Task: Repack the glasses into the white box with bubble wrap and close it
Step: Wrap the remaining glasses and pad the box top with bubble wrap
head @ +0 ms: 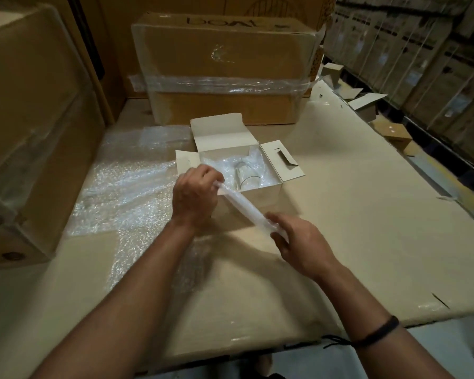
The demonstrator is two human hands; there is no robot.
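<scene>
Everywhere, brown cartons [225,69] surround the cardboard surface [353,214] strewn with bubble wrap [126,192].

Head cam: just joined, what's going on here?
A person is repacking glassware. Both hands hold a roll of bubble wrap just in front of the white box. The left hand grips its far end and the right hand its near end. Inside the box, a glass sits amid more wrap. The lid and side flaps are open, so the box is not yet closed. A loose bubble wrap sheet lies to the left.
</scene>
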